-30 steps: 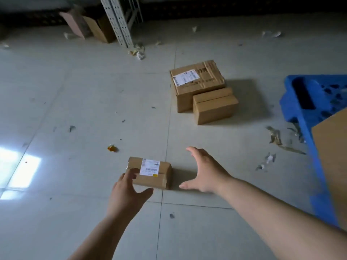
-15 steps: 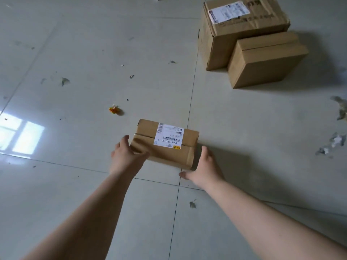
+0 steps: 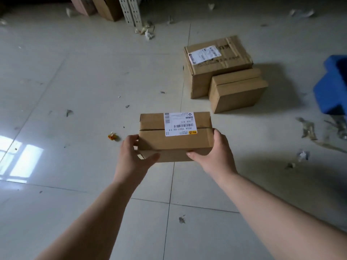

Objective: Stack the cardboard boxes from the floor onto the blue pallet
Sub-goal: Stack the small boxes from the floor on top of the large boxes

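A small cardboard box (image 3: 159, 141) with a white shipping label is held above the tiled floor, level, in the middle of the view. My left hand (image 3: 134, 158) grips its left end, thumb across the near face. My right hand (image 3: 216, 156) grips its right end, fingers curled round the side. Two more cardboard boxes stand on the floor beyond: a large labelled box (image 3: 216, 61) and a lower plain box (image 3: 236, 91) touching its front right. A corner of the blue pallet (image 3: 332, 91) shows at the right edge.
Torn paper and tape scraps (image 3: 309, 130) litter the floor near the pallet. An orange scrap (image 3: 112, 136) lies left of the held box. Metal shelf posts (image 3: 129, 10) and leaning cardboard (image 3: 105, 6) stand at the far wall.
Both hands closed on the small box's ends and lifted it off the floor. The view rose, bringing the pallet corner and far wall back in.
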Available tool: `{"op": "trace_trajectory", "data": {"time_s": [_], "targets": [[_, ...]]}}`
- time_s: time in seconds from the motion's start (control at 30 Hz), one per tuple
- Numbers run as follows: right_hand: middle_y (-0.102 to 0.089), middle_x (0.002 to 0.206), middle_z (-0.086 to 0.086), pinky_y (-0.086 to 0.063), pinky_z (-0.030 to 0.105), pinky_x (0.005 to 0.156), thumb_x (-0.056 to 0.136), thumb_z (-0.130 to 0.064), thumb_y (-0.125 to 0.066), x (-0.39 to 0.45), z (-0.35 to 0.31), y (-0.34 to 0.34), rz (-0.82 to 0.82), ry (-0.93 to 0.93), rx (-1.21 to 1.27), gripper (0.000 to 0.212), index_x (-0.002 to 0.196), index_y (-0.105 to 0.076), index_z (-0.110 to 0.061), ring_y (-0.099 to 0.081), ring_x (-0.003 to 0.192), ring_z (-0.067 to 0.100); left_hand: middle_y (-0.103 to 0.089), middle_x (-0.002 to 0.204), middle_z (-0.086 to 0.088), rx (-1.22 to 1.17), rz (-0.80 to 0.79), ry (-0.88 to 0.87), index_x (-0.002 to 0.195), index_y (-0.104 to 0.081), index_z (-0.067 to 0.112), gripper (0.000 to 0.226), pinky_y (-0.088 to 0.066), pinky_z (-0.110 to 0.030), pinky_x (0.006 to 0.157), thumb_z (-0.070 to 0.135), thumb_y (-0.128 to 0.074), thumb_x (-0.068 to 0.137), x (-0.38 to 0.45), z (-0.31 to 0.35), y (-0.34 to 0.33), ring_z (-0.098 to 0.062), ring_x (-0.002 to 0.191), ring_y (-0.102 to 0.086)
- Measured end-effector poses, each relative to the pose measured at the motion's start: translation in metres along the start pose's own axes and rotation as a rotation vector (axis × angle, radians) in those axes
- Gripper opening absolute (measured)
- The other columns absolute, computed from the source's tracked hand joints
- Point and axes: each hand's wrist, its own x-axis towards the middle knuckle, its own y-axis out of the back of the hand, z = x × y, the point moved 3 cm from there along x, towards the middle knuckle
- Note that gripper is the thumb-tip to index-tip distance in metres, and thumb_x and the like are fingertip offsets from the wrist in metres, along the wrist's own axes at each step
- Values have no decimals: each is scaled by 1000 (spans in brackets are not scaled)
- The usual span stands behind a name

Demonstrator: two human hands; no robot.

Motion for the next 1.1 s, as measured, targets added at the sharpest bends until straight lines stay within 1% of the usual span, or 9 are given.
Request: {"op": "trace_trajectory", "data": {"time_s": [0.13,0.23,0.33,0.47,0.63,0.7,0.87,1.0,1.1], "targets": [[-43,136,1,-32,21,94,62,-35,-83,-1,-40,108,140,31,96,93,139,-34,-14,-40,127,17,-54,105,1,-51,-6,-161,101,-45,24,50,-41,-19,58,15,-80,66,-6,118,9,-8,77,-55],[-48,127,-4,-30,18,89,59,-36,-85,-8,-67,203,236,43,130,89,134,-41,-16,-44,123,14,-53,93,9,-99,-22,-252,99,-46,25,49,-41,-21,57,17,-80,65,-25,214,7,-8,75,-54],[-53,126,-6,-39,29,99,55,-40,-85,-26,-87,301,301,49,142,88,130,-46,-18,-50,118,15,-51,88,16,-197,-62,-319,92,-47,31,49,-44,-23,60,20,-83,59,-60,304,-3,-8,76,-54],[-54,122,-5,-43,36,97,54,-41,-84,-72,-98,421,377,81,71,84,128,-48,-22,-51,112,14,-54,92,17,-319,-104,-376,88,-48,35,45,-48,-31,71,17,-81,63,-125,393,-23,8,79,-54],[-53,121,-3,-42,30,94,56,-35,-85,-144,-77,525,451,102,20,79,125,-48,-22,-51,112,15,-61,102,4,-423,-171,-350,95,-51,28,42,-54,-48,81,20,-80,65,-217,447,-64,-16,93,-61],[-54,122,-4,-43,35,97,54,-40,-84,-170,-58,554,472,56,3,83,127,-48,-22,-51,113,15,-62,103,0,-426,-206,-349,92,-50,30,41,-54,-41,81,21,-80,66,-251,461,-79,-15,92,-61],[-52,133,-4,-41,44,103,45,-57,-76,-231,1,602,470,-76,-19,103,136,-40,-26,-47,123,16,-54,96,10,-352,-349,-411,97,-46,23,42,-43,-5,63,17,-77,70,-324,480,-117,3,81,-54],[-44,141,-3,-38,46,106,51,-51,-81,-271,54,625,467,-164,-11,103,140,-36,-25,-42,128,19,-51,99,9,-303,-445,-425,89,-42,31,40,-41,-11,60,17,-76,72,-375,475,-153,1,83,-53],[-47,139,-7,-37,47,106,41,-59,-82,-298,95,645,438,-246,21,109,138,-39,-30,-43,127,17,-52,99,11,-261,-520,-438,81,-39,37,41,-42,-16,60,21,-75,72,-411,473,-185,-2,86,-55]]}}
